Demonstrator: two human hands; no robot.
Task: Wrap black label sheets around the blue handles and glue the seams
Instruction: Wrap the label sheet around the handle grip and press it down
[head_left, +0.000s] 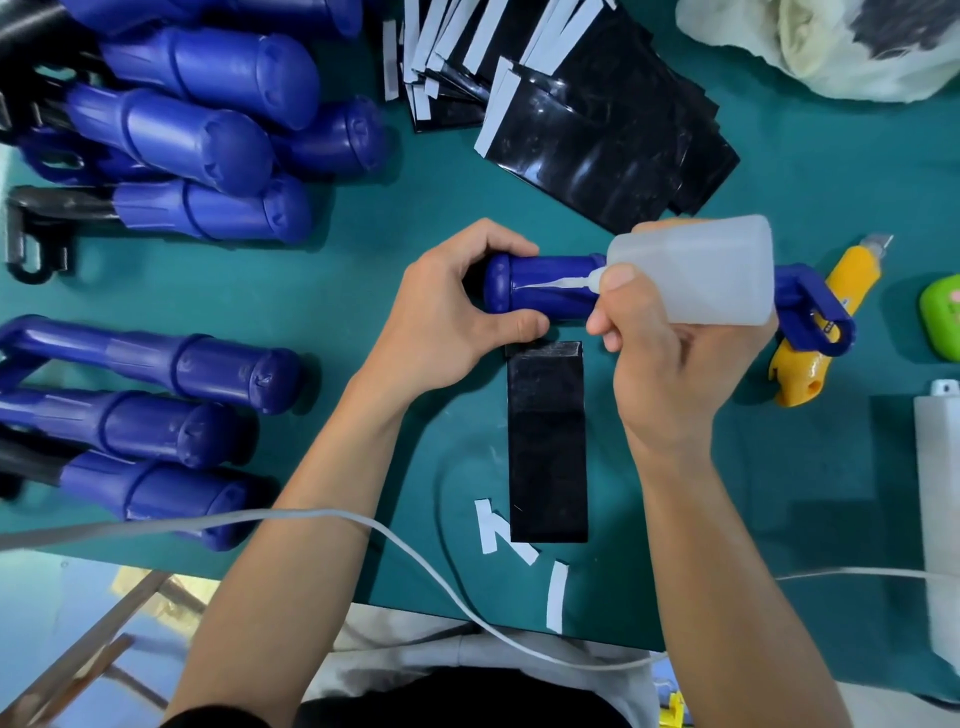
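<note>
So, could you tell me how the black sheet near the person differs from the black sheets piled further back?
The single black sheet lies alone and flat beside the held blue handle; the stacked black sheets overlap in a fanned heap. The stacked ones show white strips along an edge; the single sheet shows no white strip. Both are glossy black and lie on the green table.

Green table (395, 218), viewed from its near edge. Left side: a far heap of blue handles (208, 150) and a near heap (156, 415), all lying on their sides. Far centre: a fanned stack of black label sheets (597, 145) with white edge strips. Centre: a single black sheet (548, 447) lying flat, with loose white strips (488, 525) just beside its near end. Right side: a yellow utility knife (802, 371), a green case (943, 312) and a white container (940, 493). Far right corner: a white bag (831, 47).
</note>
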